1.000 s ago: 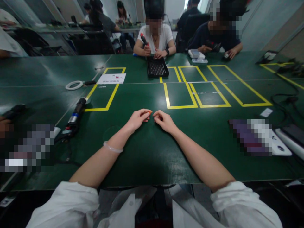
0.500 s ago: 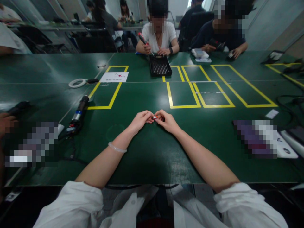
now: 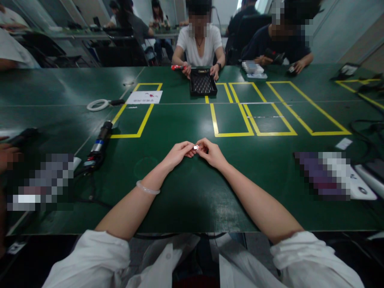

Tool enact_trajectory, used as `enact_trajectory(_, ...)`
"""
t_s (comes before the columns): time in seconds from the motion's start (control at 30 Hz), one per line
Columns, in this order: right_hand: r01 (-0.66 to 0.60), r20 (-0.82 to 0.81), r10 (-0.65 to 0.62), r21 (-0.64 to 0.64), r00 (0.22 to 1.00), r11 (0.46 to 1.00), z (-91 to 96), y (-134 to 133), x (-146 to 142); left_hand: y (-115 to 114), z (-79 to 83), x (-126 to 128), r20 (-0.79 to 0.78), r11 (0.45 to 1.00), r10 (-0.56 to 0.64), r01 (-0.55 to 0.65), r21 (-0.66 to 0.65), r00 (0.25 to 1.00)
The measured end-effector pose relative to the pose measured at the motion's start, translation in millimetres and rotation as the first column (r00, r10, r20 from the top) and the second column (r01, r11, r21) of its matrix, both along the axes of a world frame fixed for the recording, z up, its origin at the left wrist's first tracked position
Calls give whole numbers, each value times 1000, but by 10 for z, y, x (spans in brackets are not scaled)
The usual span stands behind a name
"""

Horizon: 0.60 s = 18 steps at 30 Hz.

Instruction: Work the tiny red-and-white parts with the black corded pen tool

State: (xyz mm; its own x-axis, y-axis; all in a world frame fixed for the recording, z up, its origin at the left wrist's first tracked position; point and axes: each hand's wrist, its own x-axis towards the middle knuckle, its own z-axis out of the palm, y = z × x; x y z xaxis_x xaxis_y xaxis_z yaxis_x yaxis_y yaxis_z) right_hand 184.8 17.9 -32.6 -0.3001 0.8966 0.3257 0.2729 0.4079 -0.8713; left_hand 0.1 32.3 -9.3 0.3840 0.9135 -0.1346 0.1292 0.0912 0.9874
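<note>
Both my hands rest on the green table [image 3: 186, 200], fingertips meeting in front of me. My left hand [image 3: 177, 153] and my right hand [image 3: 211, 153] pinch a tiny shiny part [image 3: 196, 147] between them, fingers curled round it. What the small part is I cannot make out. A clear bangle [image 3: 147, 188] circles my left wrist. Yellow tape boxes [image 3: 231, 120] lie just beyond my hands.
A dark electric screwdriver [image 3: 99, 144] with its cable lies to my left. A black tray [image 3: 202, 83] stands before the person opposite, who holds a red tool [image 3: 177, 67]. A white ring [image 3: 97, 105] and a paper sheet [image 3: 145, 97] lie far left. Cables run along the right edge.
My two hands have come together, from fingertips apart to both pinching the small part. The person opposite lowered the red tool to the table and put both hands by the tray.
</note>
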Motion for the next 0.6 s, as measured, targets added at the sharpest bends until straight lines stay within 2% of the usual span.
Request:
enact_trajectory(0.13,-14,-3,13,-27,1000,1000,22,-13,-5,-11,10,-13,-53,999,-19,22,44,998)
enact_trajectory(0.33,-25,-104,15,-95,994,995,3,7,-2,-32,25,-23,-12,998,-29,30,58,999)
enact_trajectory(0.43,-19,-131,8,-80,991,997,-6,18,2,-28,1,-26,16,998,-30,29,57,999)
enact_trajectory(0.6,-7,-88,1,-60,996,998,-20,21,-6,-7,-36,-34,38,1000,7,-8,20,999)
